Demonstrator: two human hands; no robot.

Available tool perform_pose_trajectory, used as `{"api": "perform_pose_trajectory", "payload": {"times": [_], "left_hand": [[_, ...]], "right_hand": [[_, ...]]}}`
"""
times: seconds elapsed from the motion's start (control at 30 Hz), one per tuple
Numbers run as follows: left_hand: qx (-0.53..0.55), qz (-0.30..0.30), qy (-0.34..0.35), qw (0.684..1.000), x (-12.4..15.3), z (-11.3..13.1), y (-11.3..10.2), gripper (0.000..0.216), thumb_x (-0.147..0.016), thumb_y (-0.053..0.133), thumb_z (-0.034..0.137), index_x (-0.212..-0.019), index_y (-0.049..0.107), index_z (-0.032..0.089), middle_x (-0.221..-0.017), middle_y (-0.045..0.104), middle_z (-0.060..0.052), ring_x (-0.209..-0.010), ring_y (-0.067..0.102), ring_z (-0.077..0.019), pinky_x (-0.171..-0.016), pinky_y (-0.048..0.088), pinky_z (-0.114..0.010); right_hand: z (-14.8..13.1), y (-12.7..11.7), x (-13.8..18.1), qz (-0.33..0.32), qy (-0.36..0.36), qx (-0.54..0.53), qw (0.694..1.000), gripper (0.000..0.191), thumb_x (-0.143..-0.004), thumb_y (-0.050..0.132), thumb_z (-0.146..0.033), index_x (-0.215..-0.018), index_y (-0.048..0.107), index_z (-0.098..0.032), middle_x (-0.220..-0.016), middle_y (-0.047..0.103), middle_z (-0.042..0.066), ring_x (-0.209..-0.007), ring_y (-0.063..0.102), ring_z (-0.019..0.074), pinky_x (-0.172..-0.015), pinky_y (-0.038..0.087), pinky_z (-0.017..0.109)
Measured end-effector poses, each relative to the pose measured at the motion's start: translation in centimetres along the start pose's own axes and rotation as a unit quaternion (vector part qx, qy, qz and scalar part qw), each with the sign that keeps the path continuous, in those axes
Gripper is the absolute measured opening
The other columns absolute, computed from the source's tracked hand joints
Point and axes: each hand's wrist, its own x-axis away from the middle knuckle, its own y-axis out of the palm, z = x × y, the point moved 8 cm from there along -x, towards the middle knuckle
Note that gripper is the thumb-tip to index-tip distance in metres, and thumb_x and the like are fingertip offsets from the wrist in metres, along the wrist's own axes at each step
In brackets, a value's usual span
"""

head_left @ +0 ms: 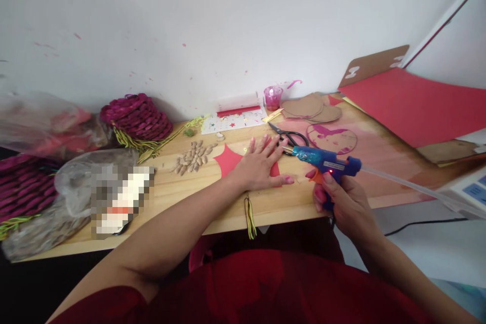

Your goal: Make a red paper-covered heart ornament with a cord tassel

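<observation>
My left hand [261, 162] lies flat with fingers spread on a red paper cutout [228, 159] with pointed edges, pressing it onto the wooden table [182, 197]. My right hand [343, 202] grips a blue hot glue gun [326, 161] by its handle, a finger on the orange trigger. The gun's red light is on and its nozzle points left toward my left hand's fingertips. A clear glue stick [398, 179] sticks out of the back of the gun.
Black scissors [290, 137] lie just beyond my left hand. A pile of pale shells or seeds [193, 157] sits left of the cutout. Cardboard rounds [309, 107], a pink cup [272, 97], red paper sheets [413, 106], magenta woven baskets [138, 119] and plastic bags [49, 126] crowd the table.
</observation>
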Motion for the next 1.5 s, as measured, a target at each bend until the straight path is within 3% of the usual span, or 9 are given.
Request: {"api": "perform_pose_trajectory", "payload": {"times": [0.17, 0.27, 0.43, 0.6, 0.97, 1.13, 1.27, 1.33, 1.5], "left_hand": [[0.208, 0.091, 0.004, 0.974, 1.6, -1.7, -3.2, 0.067, -0.105, 0.011, 0.055, -0.160, 0.029, 0.023, -0.165, 0.030, -0.005, -0.156, 0.018, -0.0261, -0.128, 0.006, -0.055], [0.232, 0.140, -0.050, 0.961, 2.8, -3.2, -4.1, 0.061, -0.106, 0.023, 0.051, -0.154, 0.043, 0.021, -0.159, 0.043, -0.006, -0.150, 0.036, -0.0232, -0.126, 0.024, -0.045], [0.063, -0.018, -0.012, 0.998, 3.2, -1.2, -0.9, 0.062, -0.105, 0.030, 0.044, -0.161, 0.023, 0.020, -0.168, 0.018, -0.007, -0.157, 0.013, -0.0241, -0.127, 0.012, -0.051], [0.001, -0.067, -0.030, 0.997, 3.3, -0.7, 0.1, 0.063, -0.107, 0.021, 0.044, -0.163, 0.012, 0.019, -0.170, 0.008, -0.007, -0.158, 0.005, -0.0232, -0.127, 0.007, -0.053], [0.040, -0.064, -0.007, 0.997, 3.5, -0.5, -0.4, 0.083, -0.096, 0.038, 0.070, -0.163, 0.014, 0.026, -0.170, 0.008, -0.006, -0.158, -0.001, -0.0320, -0.124, 0.002, -0.061], [0.164, 0.032, -0.011, 0.986, 5.6, -1.5, -3.2, 0.063, -0.105, 0.010, 0.056, -0.158, 0.034, 0.031, -0.167, 0.026, -0.001, -0.157, 0.015, -0.0248, -0.128, 0.003, -0.054], [0.071, -0.037, 0.004, 0.997, 7.3, -0.7, -2.0, 0.074, -0.102, 0.027, 0.063, -0.162, 0.021, 0.019, -0.169, 0.014, -0.009, -0.157, 0.005, -0.0287, -0.127, 0.004, -0.054], [0.071, -0.063, 0.026, 0.995, 7.8, 0.1, -1.6, 0.068, -0.104, 0.028, 0.059, -0.162, 0.022, 0.025, -0.169, 0.016, -0.005, -0.157, 0.003, -0.0282, -0.127, 0.004, -0.055], [0.084, -0.013, 0.018, 0.996, 7.5, 0.4, -2.2, 0.065, -0.106, 0.023, 0.055, -0.163, 0.014, 0.026, -0.169, 0.011, -0.005, -0.158, 0.003, -0.0252, -0.128, 0.007, -0.050]], "right_hand": [[-0.1, 0.1, -0.1, 0.010, -0.005, -0.024, 1.000, 0.039, -0.088, 0.067, -0.058, -0.088, 0.065, -0.019, -0.055, 0.053, -0.004, -0.043, 0.050, 0.0104, -0.039, 0.035, 0.022], [-0.1, 0.1, -0.1, 0.006, -0.004, -0.037, 0.999, 0.041, -0.087, 0.068, -0.059, -0.091, 0.066, -0.018, -0.055, 0.053, -0.004, -0.043, 0.050, 0.0102, -0.038, 0.033, 0.021], [-0.1, 0.1, -0.1, 0.001, -0.010, -0.034, 0.999, 0.038, -0.089, 0.068, -0.056, -0.092, 0.067, -0.018, -0.055, 0.053, -0.005, -0.043, 0.050, 0.0090, -0.041, 0.036, 0.021], [0.1, -0.1, -0.1, 0.007, -0.009, -0.034, 0.999, 0.038, -0.089, 0.068, -0.056, -0.090, 0.066, -0.018, -0.055, 0.053, -0.005, -0.043, 0.050, 0.0091, -0.041, 0.036, 0.021], [-0.2, 0.0, -0.1, 0.010, -0.017, -0.011, 1.000, 0.038, -0.088, 0.066, -0.058, -0.090, 0.065, -0.020, -0.055, 0.051, -0.005, -0.044, 0.049, 0.0118, -0.042, 0.038, 0.024], [-0.2, 0.1, -0.1, 0.001, -0.027, -0.037, 0.999, 0.038, -0.089, 0.066, -0.057, -0.092, 0.066, -0.020, -0.056, 0.051, -0.005, -0.044, 0.049, 0.0109, -0.042, 0.038, 0.023], [-0.1, 0.0, -0.1, -0.002, -0.026, -0.049, 0.998, 0.035, -0.090, 0.067, -0.054, -0.093, 0.066, -0.020, -0.057, 0.052, -0.005, -0.045, 0.050, 0.0100, -0.042, 0.037, 0.022], [0.0, -0.1, -0.1, 0.000, -0.025, -0.044, 0.999, 0.034, -0.090, 0.067, -0.053, -0.093, 0.066, -0.020, -0.057, 0.053, -0.004, -0.045, 0.050, 0.0102, -0.042, 0.038, 0.022], [-0.1, -0.1, -0.1, 0.006, -0.029, -0.035, 0.999, 0.034, -0.090, 0.067, -0.054, -0.090, 0.065, -0.020, -0.057, 0.053, -0.004, -0.046, 0.051, 0.0107, -0.043, 0.040, 0.023]]}}
